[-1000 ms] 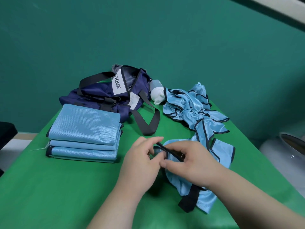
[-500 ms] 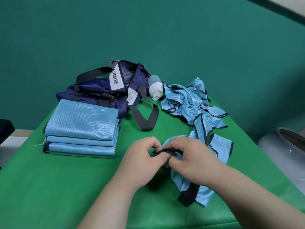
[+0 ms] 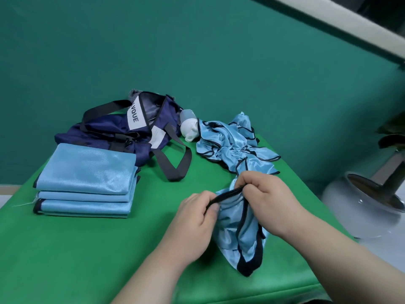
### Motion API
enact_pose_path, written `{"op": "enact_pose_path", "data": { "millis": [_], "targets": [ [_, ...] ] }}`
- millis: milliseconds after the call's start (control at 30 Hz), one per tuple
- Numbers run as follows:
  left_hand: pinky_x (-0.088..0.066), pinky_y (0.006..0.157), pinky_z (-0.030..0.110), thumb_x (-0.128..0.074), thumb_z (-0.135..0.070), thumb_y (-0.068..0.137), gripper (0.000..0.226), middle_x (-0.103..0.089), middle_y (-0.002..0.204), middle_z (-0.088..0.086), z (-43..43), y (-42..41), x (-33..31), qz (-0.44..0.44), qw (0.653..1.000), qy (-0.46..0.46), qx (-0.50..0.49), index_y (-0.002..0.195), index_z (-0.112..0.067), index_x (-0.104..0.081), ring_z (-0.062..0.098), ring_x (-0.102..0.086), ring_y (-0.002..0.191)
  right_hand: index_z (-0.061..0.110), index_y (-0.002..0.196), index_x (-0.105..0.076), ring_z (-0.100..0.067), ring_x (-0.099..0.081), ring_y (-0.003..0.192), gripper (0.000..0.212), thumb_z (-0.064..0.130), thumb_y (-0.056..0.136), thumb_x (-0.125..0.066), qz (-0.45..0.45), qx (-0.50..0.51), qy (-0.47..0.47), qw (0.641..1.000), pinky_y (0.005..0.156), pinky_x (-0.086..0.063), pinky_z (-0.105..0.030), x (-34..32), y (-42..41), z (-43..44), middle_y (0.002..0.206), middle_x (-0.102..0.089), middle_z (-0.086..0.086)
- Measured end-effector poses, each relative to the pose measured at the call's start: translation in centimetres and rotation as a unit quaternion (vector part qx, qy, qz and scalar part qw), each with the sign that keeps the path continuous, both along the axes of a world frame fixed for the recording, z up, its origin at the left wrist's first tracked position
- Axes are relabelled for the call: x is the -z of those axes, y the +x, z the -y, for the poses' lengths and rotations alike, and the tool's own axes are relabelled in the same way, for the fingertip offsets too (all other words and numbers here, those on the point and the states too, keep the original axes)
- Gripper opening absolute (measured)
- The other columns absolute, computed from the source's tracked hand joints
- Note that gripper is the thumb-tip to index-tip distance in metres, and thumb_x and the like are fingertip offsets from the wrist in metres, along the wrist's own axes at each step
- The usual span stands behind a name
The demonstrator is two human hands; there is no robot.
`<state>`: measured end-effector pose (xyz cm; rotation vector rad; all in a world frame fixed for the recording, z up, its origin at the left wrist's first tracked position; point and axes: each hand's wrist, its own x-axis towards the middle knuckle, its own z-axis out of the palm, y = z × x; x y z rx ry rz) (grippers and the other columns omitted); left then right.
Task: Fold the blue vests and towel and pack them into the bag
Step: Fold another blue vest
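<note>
- Where green cloth covers my table (image 3: 87,249), its widest open stretch lies near left.
- Navy bag (image 3: 109,132) slumps at the back, mouth agape; its contents I cannot tell.
- Shiny folded blue stack (image 3: 87,172) sits just before it.
- Crumpled pile (image 3: 230,139) lies back right.
- My left hand (image 3: 192,220) and right hand (image 3: 269,200) pinch the black trim (image 3: 225,195) of one vest (image 3: 232,227) near the front edge.

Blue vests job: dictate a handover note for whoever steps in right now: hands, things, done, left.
Left hand and right hand both pinch the black trim of an unfolded vest near the front of the green table.
Done: folded stack of three blue pieces, left, beside the navy bag.
Left: fold this vest and the crumpled vests at the back right, then pack all into the bag.
</note>
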<state>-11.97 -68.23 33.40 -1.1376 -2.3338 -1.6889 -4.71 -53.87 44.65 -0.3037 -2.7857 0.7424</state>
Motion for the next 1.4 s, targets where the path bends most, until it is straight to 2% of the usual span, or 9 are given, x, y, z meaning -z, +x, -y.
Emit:
{"op": "enact_pose_path", "data": {
  "millis": [133, 333, 500, 733, 933, 1067, 1167, 1300, 1400],
  "targets": [
    [-0.045, 0.071, 0.036, -0.040, -0.035, 0.103, 0.014, -0.055, 0.080, -0.012, -0.8, 2.2, -2.8, -0.003, 1.000, 0.026, 0.000, 0.092, -0.034, -0.049, 0.008, -0.054, 0.080, 0.028, 0.076, -0.059, -0.007, -0.051, 0.059, 0.010, 0.022, 0.084, -0.058, -0.001, -0.008, 0.044, 0.999, 0.058, -0.043, -0.028, -2.8, 2.2, -1.1, 0.066, -0.061, 0.014],
    [-0.043, 0.068, 0.035, -0.042, -0.035, 0.104, 0.014, -0.055, 0.075, -0.015, -0.6, 4.4, -10.5, -0.069, 0.997, -0.027, 0.008, 0.093, -0.032, -0.050, 0.006, -0.052, 0.072, 0.031, 0.076, -0.063, -0.003, -0.048, 0.055, 0.016, 0.020, 0.087, -0.064, -0.045, -0.017, 0.040, 0.998, 0.055, -0.039, -0.019, -8.8, 5.7, -3.2, 0.061, -0.058, 0.021],
    [-0.042, 0.067, 0.029, -0.049, -0.042, 0.100, 0.014, -0.057, 0.073, -0.016, 0.5, 6.5, -18.8, -0.145, 0.984, -0.093, -0.039, 0.090, -0.033, -0.052, 0.005, -0.052, 0.072, 0.028, 0.077, -0.069, -0.007, -0.046, 0.054, 0.017, 0.013, 0.085, -0.067, -0.106, -0.033, -0.057, 0.992, 0.058, -0.041, -0.028, -14.2, 8.6, -4.5, 0.059, -0.058, 0.011],
    [-0.045, 0.064, 0.025, -0.081, -0.043, 0.078, 0.026, -0.066, 0.080, -0.010, 3.6, 11.1, -28.8, -0.130, 0.971, -0.202, 0.009, 0.086, -0.030, -0.060, 0.002, -0.050, 0.063, 0.020, 0.073, -0.072, -0.011, -0.053, 0.057, 0.024, 0.000, 0.085, -0.065, -0.173, -0.079, -0.119, 0.975, 0.064, -0.046, -0.033, -20.6, 12.9, -5.0, 0.061, -0.064, 0.007],
    [-0.058, 0.075, 0.052, -0.065, -0.030, 0.092, 0.003, -0.071, 0.086, -0.005, 7.4, 14.1, -31.5, -0.078, 0.968, -0.237, -0.015, 0.094, -0.033, -0.063, 0.032, -0.064, 0.075, 0.017, 0.075, -0.071, -0.012, -0.054, 0.062, 0.025, -0.003, 0.086, -0.062, -0.211, -0.086, -0.135, 0.964, 0.066, -0.044, -0.029, -23.7, 16.4, -4.9, 0.065, -0.065, 0.005],
    [-0.055, 0.059, 0.038, -0.057, -0.030, 0.095, 0.009, -0.065, 0.076, -0.002, 9.2, 15.2, -32.7, -0.069, 0.960, -0.264, -0.058, 0.088, -0.031, -0.062, 0.013, -0.054, 0.056, 0.017, 0.075, -0.071, -0.011, -0.054, 0.061, 0.025, -0.003, 0.087, -0.062, -0.220, -0.074, -0.132, 0.964, 0.066, -0.043, -0.029, -24.7, 17.9, -5.4, 0.064, -0.065, 0.008],
    [-0.045, 0.052, 0.025, -0.053, -0.031, 0.099, 0.018, -0.056, 0.061, -0.014, 9.8, 16.3, -33.2, -0.085, 0.957, -0.260, -0.102, 0.082, -0.029, -0.060, 0.002, -0.046, 0.043, 0.019, 0.074, -0.072, -0.010, -0.054, 0.060, 0.025, -0.001, 0.086, -0.063, -0.221, -0.057, -0.133, 0.964, 0.066, -0.043, -0.029, -25.0, 18.5, -6.0, 0.063, -0.066, 0.009],
    [-0.041, 0.057, 0.026, -0.055, -0.036, 0.099, 0.015, -0.060, 0.069, -0.013, 10.1, 17.1, -33.3, -0.137, 0.947, -0.251, -0.146, 0.085, -0.032, -0.059, 0.001, -0.049, 0.054, 0.017, 0.075, -0.073, -0.015, -0.055, 0.064, 0.022, 0.000, 0.087, -0.064, -0.218, -0.046, -0.139, 0.965, 0.069, -0.044, -0.030, -25.2, 18.9, -6.1, 0.066, -0.067, 0.004],
    [-0.049, 0.064, 0.022, -0.058, -0.033, 0.096, 0.007, -0.068, 0.081, -0.014, 10.9, 17.6, -33.6, -0.129, 0.942, -0.296, -0.095, 0.092, -0.038, -0.061, 0.001, -0.055, 0.063, 0.012, 0.076, -0.072, -0.018, -0.052, 0.064, 0.021, -0.003, 0.087, -0.062, -0.228, -0.043, -0.158, 0.960, 0.065, -0.041, -0.030, -25.9, 19.5, -5.9, 0.067, -0.064, -0.002]
  ]
}}
